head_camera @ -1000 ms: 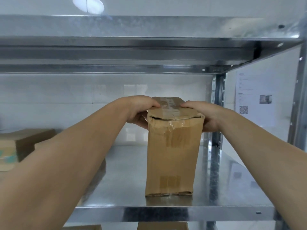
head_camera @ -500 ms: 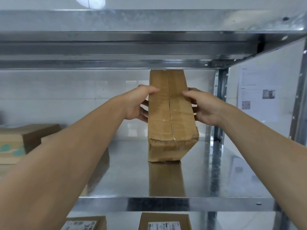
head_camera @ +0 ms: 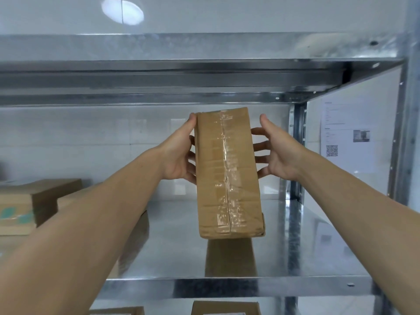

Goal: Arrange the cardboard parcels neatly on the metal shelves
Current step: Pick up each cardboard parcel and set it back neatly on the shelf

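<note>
head view — left hand pinches parcel — right hand spread, touching it.

We see matt brown cardboard on the parcel, glossy wrinkled clear tape down its face, shiny mottled galvanised metal shelf beneath the parcel mirroring it, matt cardboard box left of the parcel, matt white paper notice right of it.

Nothing is reading clearly. A paper notice is hanging on the wall past the shelf's right rear corner, carrying a QR code and print too small to read. Blurred teal markings are showing on the left parcel.
</note>
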